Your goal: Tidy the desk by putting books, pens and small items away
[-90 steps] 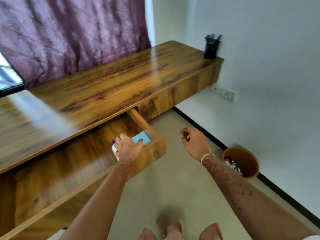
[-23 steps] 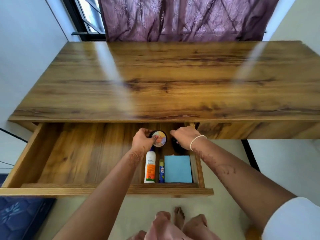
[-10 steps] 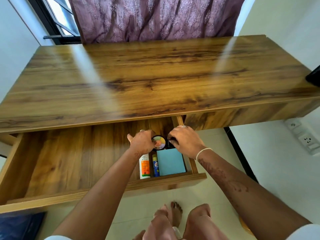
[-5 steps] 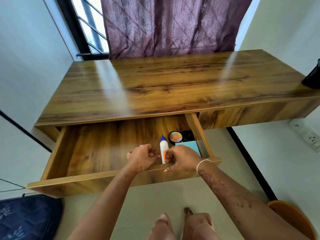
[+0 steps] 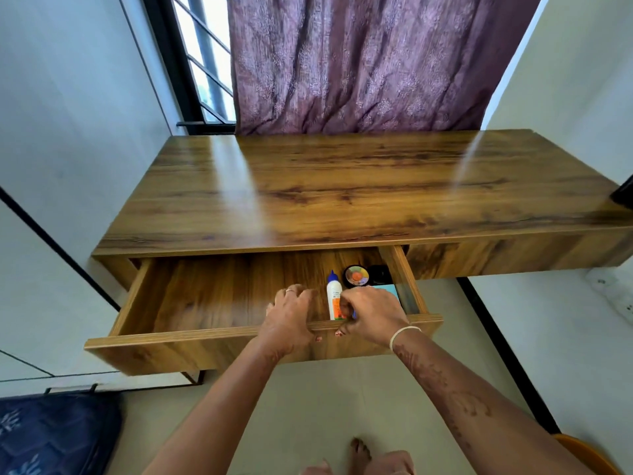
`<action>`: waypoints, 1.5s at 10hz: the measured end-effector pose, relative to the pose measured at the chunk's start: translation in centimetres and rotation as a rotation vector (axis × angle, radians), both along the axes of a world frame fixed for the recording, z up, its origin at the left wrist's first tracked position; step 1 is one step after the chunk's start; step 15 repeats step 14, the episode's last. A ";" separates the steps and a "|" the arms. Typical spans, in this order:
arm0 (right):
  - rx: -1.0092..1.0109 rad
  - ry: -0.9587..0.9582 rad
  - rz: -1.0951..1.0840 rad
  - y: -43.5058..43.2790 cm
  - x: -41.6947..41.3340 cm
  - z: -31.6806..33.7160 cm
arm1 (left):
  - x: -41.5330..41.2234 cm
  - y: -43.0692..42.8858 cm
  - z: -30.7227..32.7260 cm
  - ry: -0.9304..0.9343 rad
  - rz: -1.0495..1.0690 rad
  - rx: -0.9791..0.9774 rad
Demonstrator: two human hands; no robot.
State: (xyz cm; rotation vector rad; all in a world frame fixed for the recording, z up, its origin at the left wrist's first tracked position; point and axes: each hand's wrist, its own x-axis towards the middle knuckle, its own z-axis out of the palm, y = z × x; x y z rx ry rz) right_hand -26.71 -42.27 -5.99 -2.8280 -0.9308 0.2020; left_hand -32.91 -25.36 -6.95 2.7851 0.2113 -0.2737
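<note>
1. The left hand (image 5: 291, 320) grips the front rim of the open drawer (image 5: 171, 339), fingers curled over the rim to the inside and the thumb pressed on the outer face.
2. The right hand (image 5: 370, 317) holds the same rim just beside it, in the same curled grip, with a white band at the wrist.
3. Inside the drawer, at its right end, a white bottle (image 5: 334, 299) lies flat between the two hands. Its long axis runs from the drawer's front to its back, and its blue cap points to the back.
4. Behind the bottle, toward the drawer's back right corner, sit a round tin (image 5: 357, 276) with a coloured lid and a dark round thing (image 5: 378, 274). A blue pad (image 5: 388, 289) shows partly behind the right hand.
5. Above the drawer, the table (image 5: 342, 190) has a glossy wood-grain top with streaks of light across it.
6. Beyond the drawer hang a purple curtain (image 5: 359, 63) and, to its left, a barred window (image 5: 202, 63); white walls stand on both sides.
7. Below the drawer is a pale floor (image 5: 325, 399), with a dark blue mat (image 5: 51, 433) to the left.
</note>
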 end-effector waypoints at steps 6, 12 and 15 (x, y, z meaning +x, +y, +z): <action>-0.070 -0.239 0.060 5.3 12.7 -1.5 | 12.2 3.7 -1.7 -0.169 0.031 0.373; -0.047 -0.251 0.090 5.7 15.2 -3.1 | 14.3 4.6 -2.2 -0.266 0.019 0.408; 0.267 -0.002 -0.087 4.8 15.2 -1.1 | 15.2 3.3 1.1 -0.191 -0.007 0.390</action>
